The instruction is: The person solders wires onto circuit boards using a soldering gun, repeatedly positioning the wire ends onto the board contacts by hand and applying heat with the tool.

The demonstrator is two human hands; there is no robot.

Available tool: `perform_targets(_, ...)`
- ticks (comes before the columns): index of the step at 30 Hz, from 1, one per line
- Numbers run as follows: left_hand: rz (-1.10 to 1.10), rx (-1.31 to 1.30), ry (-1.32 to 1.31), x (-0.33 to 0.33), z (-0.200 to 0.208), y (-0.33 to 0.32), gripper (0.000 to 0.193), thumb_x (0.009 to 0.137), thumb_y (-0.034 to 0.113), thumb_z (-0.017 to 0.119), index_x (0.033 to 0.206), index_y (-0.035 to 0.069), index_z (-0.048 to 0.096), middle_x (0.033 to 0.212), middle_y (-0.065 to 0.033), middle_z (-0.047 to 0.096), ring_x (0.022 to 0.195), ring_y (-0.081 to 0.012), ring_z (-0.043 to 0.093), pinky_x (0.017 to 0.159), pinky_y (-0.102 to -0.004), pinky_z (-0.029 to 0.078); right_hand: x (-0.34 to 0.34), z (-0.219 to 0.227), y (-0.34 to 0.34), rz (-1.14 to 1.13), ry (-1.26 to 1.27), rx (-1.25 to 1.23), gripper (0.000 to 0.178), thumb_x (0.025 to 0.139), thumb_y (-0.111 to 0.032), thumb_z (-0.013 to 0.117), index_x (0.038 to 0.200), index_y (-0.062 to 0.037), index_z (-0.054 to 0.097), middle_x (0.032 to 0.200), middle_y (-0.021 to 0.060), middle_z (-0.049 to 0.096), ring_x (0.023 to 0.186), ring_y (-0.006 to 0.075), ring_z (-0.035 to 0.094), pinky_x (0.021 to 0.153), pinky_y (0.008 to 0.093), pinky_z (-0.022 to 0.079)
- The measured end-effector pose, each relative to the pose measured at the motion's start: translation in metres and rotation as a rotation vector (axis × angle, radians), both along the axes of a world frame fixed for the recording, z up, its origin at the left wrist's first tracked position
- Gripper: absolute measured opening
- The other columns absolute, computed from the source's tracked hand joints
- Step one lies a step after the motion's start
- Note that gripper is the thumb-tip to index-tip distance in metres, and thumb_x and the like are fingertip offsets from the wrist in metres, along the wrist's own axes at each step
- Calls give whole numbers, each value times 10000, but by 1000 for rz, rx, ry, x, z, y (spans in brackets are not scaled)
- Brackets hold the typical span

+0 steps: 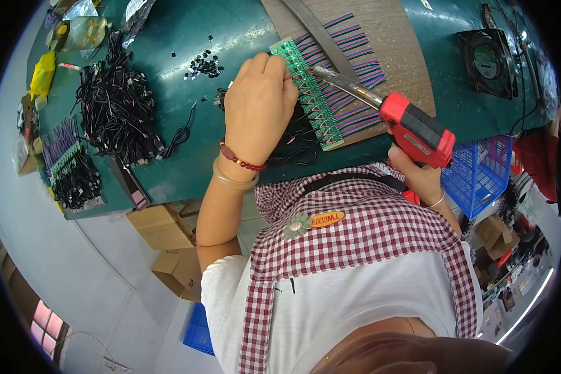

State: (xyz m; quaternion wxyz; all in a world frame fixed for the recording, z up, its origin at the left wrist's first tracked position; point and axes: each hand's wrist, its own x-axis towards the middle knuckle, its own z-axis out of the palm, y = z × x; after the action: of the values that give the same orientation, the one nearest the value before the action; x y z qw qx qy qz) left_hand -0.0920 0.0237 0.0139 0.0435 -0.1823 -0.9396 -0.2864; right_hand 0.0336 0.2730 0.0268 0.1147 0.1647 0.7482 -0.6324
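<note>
My right hand point(422, 182) is wrapped round the grip of a red and black soldering gun point(417, 128). The gun's tip reaches the upper part of a long green circuit board strip point(321, 112). Striped flat wires point(361, 59) fan out from the strip's right side. At its left edge, my left hand point(258, 100) is closed with the fingertips pinched together beside the board; what lies between them is hidden by the hand. Black cables with thin stripped leads point(299, 134) hang from the strip below that hand. A flat metal bar point(321, 34) lies across the striped wires.
A brown board point(411, 62) lies under the work. Left on the green table point(174, 124) are a heap of black cables point(115, 106), small black parts point(206, 65) and another wired strip point(65, 159). A fan point(487, 62) stands at right, above a blue crate point(480, 171).
</note>
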Motion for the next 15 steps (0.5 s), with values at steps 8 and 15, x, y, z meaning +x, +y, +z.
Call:
perform_targets(8, 19, 6, 4, 2, -1, 1, 78, 738, 24, 612, 761, 11, 538, 749, -119, 556, 716, -306, 562, 627, -394, 454, -3, -3, -2, 145, 222, 148, 276, 796, -91, 752, 1046, -27, 655, 885, 1, 658, 752, 70, 596, 669, 238, 496)
perform_targets(15, 26, 12, 1, 2, -2, 1, 85, 739, 24, 614, 753, 7, 531, 747, -120, 559, 713, -309, 569, 626, -397, 457, 4, -4, 0, 17, 194, 58, 290, 800, -74, 748, 1065, -28, 642, 879, -5, 643, 747, 58, 580, 643, 224, 481)
